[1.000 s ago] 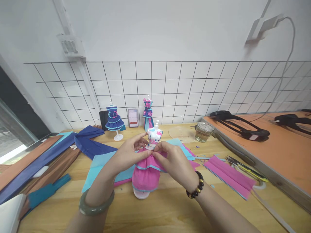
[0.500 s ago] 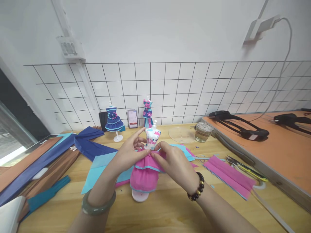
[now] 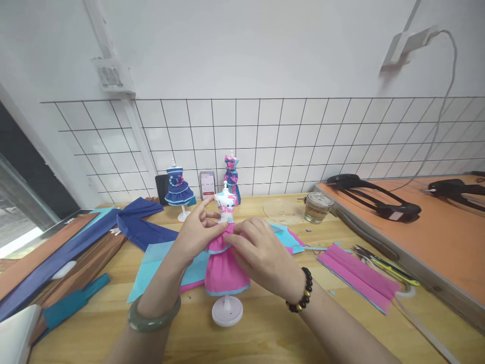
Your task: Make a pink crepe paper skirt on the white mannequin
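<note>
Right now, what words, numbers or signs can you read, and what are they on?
Phone: a row of digits, perhaps "02:46:19", too small to be sure.
Red button on its screen: too small to read.
White label at right: too blurred.
White marks at left: too blurred.

Tiered skirt (image 3: pixel 224 273): matt, gathered cloth
Stand base (image 3: pixel 227 314): smooth plastic, faint sheen
Tabletop (image 3: pixel 269 336): wood, smooth, grain showing
Lidded cup (image 3: pixel 317 208): clear, glossy, glass or plastic
Bangle (image 3: pixel 153 320): polished, stone-like
Bracelet (image 3: pixel 305 292): glossy beads
</note>
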A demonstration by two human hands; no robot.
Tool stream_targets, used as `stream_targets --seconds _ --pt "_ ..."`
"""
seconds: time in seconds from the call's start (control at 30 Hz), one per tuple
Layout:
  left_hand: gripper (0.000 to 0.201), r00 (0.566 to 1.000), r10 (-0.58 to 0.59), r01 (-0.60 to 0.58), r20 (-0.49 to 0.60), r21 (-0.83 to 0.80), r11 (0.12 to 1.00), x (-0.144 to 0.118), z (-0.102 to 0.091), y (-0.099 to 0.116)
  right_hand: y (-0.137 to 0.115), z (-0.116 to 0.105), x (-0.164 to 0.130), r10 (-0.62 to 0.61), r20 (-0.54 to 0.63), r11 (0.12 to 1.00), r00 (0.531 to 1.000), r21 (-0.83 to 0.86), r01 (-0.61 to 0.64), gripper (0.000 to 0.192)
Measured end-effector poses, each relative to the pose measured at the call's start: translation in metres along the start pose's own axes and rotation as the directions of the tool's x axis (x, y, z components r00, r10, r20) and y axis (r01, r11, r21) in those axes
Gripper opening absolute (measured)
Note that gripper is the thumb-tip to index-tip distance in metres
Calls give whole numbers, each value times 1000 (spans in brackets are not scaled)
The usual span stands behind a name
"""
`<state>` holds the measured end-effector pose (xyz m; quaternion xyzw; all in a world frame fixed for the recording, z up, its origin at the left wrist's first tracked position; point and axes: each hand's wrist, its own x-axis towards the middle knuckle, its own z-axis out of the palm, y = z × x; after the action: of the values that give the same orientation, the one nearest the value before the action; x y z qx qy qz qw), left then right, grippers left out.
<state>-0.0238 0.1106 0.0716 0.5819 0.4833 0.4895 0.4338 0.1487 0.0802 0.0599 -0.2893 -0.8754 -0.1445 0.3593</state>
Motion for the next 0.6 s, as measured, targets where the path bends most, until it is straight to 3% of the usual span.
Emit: stream_targets --seconds 0.17,0.33,0.5,0.6 --pt "84 1000 3 -3 1 -20 1000 -2 1 2 2 3 -1 -141 -50 986 989 -98 135 30" --pt "84 999 34 -35 -20 -62 997 -2 0 1 3 7 -2 -226 -82 973 971 -66 221 29" --pt "85 998 41 -45 -55 -62 997 0 -3 2 3 11 -4 -223 -89 975 971 5 224 25" --pt "83 998 46 -50 -50 -72 996 0 -5 3 2 5 -5 -148 -118 969 982 179 168 23"
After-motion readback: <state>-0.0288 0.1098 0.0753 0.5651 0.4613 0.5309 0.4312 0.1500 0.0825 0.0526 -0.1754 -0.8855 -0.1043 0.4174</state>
